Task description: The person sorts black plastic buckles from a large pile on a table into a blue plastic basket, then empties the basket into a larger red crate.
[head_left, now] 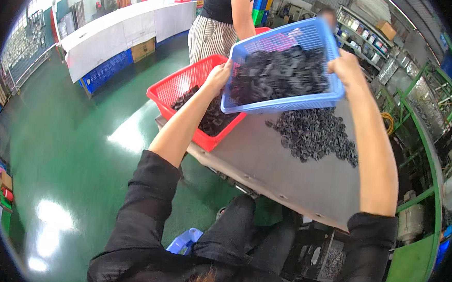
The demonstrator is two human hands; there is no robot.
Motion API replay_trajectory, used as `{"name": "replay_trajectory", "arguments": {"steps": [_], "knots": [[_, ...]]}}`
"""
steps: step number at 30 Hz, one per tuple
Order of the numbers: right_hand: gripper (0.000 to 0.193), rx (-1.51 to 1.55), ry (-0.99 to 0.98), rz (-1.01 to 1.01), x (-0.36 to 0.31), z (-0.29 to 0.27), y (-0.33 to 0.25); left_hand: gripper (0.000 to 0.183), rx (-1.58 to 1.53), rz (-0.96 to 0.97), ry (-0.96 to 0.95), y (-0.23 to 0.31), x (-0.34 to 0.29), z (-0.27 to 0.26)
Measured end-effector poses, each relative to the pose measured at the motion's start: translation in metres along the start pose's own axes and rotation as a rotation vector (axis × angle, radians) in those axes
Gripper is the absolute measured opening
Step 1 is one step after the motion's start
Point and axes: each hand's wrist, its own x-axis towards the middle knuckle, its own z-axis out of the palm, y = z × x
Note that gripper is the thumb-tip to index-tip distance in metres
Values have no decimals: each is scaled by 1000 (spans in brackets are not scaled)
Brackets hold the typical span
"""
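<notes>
Between both hands I hold up a blue plastic basket (285, 107), tilted, with many small black curved parts (282, 74) heaped inside. My left hand (218, 76) grips its left end, fingers closed on the rim. At the opposite end my right hand (345, 69) is closed around the rim. Beneath and to the left, a red basket (159, 89) with more black parts sits at the table's edge, partly covered by the blue one and my left arm. A loose pile of black ring-like parts (319, 136) lies on the grey table (266, 156), under the blue basket's right side.
Across the table a person in striped trousers (209, 36) stands close to the baskets. A table with a white cover (118, 36) is at the far left. Green metal frames (430, 148) line the right side. Below me is a blue plastic stool (184, 241).
</notes>
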Motion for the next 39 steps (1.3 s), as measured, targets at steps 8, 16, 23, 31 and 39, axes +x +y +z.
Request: {"name": "replay_trajectory", "arguments": {"steps": [8, 16, 23, 31, 39], "knots": [[28, 8, 137, -133, 51, 113, -12, 58, -7, 65, 236, -95, 93, -46], [45, -180, 254, -615, 27, 170, -37, 46, 61, -148, 302, -129, 100, -79], [50, -306, 290, -786, 19, 166, -29, 34, 508, -222, 385, -130, 96, -80], [44, -745, 596, -1133, -24, 145, -50, 41, 413, -26, 633, -61, 48, -69], [62, -20, 578, -388, -164, 0, 17, 78, -145, 402, 123, 28, -130, -5]]}}
